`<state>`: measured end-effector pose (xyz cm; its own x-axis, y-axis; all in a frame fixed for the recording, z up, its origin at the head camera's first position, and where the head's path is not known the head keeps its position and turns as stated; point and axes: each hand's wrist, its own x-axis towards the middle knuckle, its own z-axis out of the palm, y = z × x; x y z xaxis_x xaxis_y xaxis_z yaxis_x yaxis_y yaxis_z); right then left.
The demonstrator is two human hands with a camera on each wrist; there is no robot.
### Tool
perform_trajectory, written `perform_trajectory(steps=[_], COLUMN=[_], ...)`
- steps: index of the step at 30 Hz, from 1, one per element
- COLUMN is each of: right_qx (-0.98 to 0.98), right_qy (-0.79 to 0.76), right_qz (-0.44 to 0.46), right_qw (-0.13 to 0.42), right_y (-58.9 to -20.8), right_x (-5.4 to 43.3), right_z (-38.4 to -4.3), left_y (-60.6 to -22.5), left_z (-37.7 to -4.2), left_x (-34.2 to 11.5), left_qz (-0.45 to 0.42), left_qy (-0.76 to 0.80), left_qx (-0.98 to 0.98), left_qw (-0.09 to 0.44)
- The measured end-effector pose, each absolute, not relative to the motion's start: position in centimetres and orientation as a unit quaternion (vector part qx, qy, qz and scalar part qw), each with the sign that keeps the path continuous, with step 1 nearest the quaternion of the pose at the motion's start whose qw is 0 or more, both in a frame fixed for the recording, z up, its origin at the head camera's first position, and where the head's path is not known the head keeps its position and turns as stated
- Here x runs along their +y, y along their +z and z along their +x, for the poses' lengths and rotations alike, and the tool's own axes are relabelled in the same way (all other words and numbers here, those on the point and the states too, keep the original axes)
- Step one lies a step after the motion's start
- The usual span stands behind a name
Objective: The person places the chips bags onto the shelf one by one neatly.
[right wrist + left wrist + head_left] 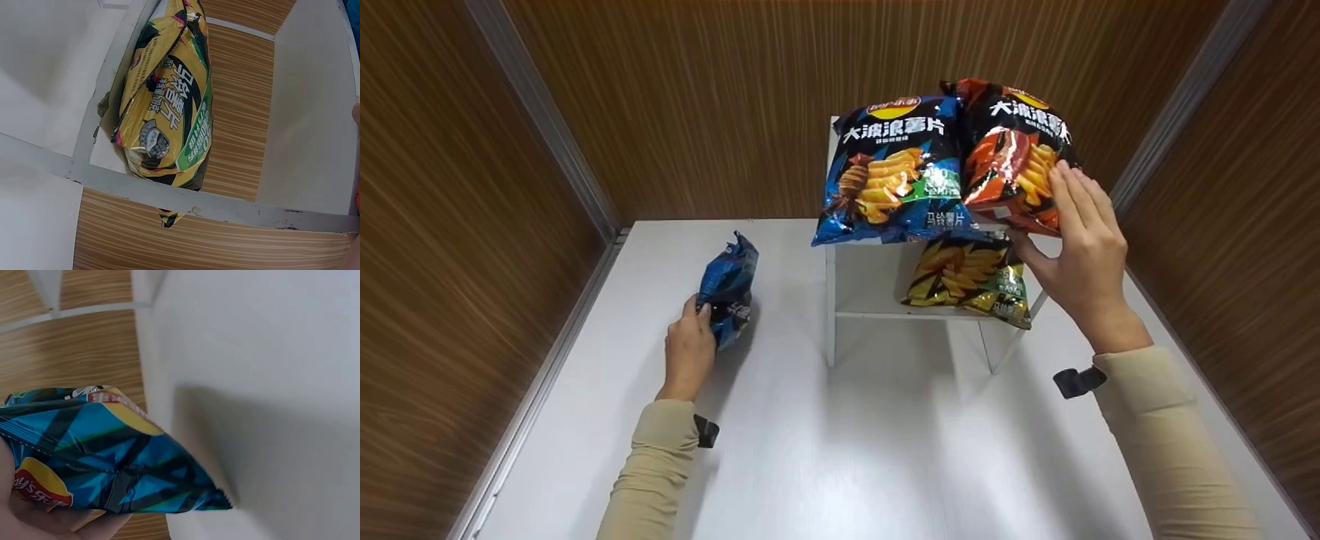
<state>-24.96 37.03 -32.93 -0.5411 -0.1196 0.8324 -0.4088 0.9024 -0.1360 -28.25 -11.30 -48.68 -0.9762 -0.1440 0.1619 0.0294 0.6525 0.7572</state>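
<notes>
In the head view my left hand [688,349] grips a blue and black bag of chips [727,289] over the white surface at left. The left wrist view shows that bag [107,444] side-on, its crimped end pointing right. My right hand [1087,247] lays nearly straight fingers along the right side of a red and black chip bag [1012,161], its thumb near the lower edge. That bag stands tilted atop a white shelf unit [831,300], touching another blue chip bag [896,172]. Below them, a yellow chip bag [169,107] leans against the side wall inside the shelf.
The shelf stands on a white surface [780,465]. Wood-grain panels [720,97] close off the back and both sides, with metal strips at the corners. The shelf's front edge [242,208] runs below the yellow bag in the right wrist view.
</notes>
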Motion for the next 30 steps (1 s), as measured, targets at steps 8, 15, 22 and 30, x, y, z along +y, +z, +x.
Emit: perform_trajectory(steps=[8,15,22,30], right_qx=[-0.861,-0.864,-0.858,-0.856], right_qy=[0.162,0.161,0.166,0.169], right_qz=[0.152,0.155,0.159,0.160], right_qw=[0.457,0.452,0.459,0.462], right_y=[-32.8,-32.9,-32.8,-32.8], right_x=[37.0,36.8,36.8,36.8], right_z=[-25.0,-25.0,-25.0,-25.0], left_y=[-48.2,-48.8,-49.8,-51.6], left_z=[-27.9,-27.1,-26.2,-25.8], left_x=[-11.5,-11.8,-11.5,-11.1], left_qz=[0.038,0.076,0.089,0.101], left_qy=[-0.495,-0.602,-0.705,-0.722], left_qx=[-0.865,-0.795,-0.701,-0.679], left_qw=[0.071,0.007,-0.050,-0.086])
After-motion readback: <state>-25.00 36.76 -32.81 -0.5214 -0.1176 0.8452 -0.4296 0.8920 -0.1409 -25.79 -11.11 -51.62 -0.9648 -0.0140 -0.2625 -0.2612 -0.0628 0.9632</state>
